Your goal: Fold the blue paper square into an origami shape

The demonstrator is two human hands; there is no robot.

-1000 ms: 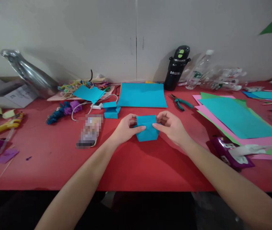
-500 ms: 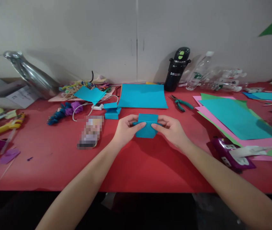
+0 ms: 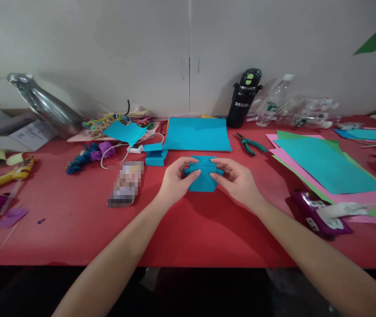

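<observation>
A piece of folded blue paper (image 3: 204,180) is held low over the red table in the middle of the head view. My left hand (image 3: 179,176) grips its left side, thumb on the front and fingers at the upper edge. On the right side my right hand (image 3: 232,176) pinches it the same way, thumb in front. A crease line runs across its upper part, and small flaps stick out at both sides behind my thumbs. Just beyond my left hand stands another folded blue paper piece (image 3: 155,155). A stack of blue sheets (image 3: 197,134) lies behind my hands.
Teal-handled pliers (image 3: 251,144) and a black bottle (image 3: 243,99) are behind my right hand. Coloured sheets (image 3: 333,165) and a purple tissue pack (image 3: 320,215) lie right. To the left are a phone (image 3: 126,184), crepe paper (image 3: 90,156) and a steel jug (image 3: 47,108).
The fingers of both hands have moved from the sides onto the top edge of the folded blue paper. Its upper section now looks tilted or bent at the crease.
</observation>
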